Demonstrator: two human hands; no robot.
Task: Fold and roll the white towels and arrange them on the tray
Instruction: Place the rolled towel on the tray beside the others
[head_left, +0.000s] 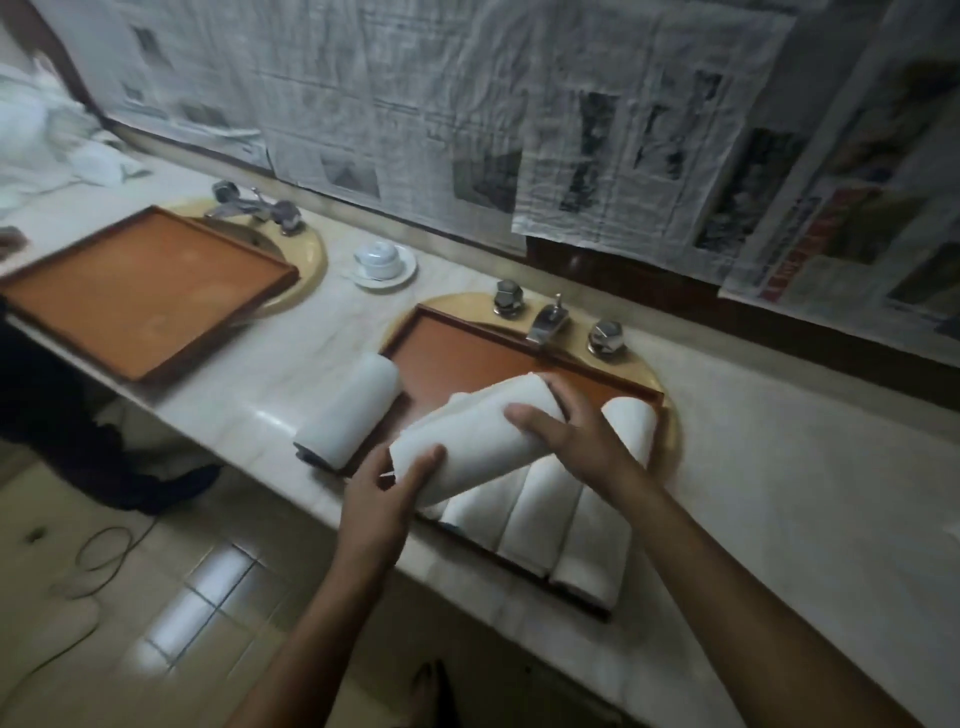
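Both hands grip one rolled towel (475, 436) above the tray (457, 358): left hand (387, 496) near end, right hand (576, 436) far end.

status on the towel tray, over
Left hand and right hand both grip one rolled white towel over the brown rectangular tray. Row of rolled white towels lies in its near end. One more white roll at its left rim.

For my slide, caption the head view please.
The left hand and right hand hold a rolled towel over a tray of towels.
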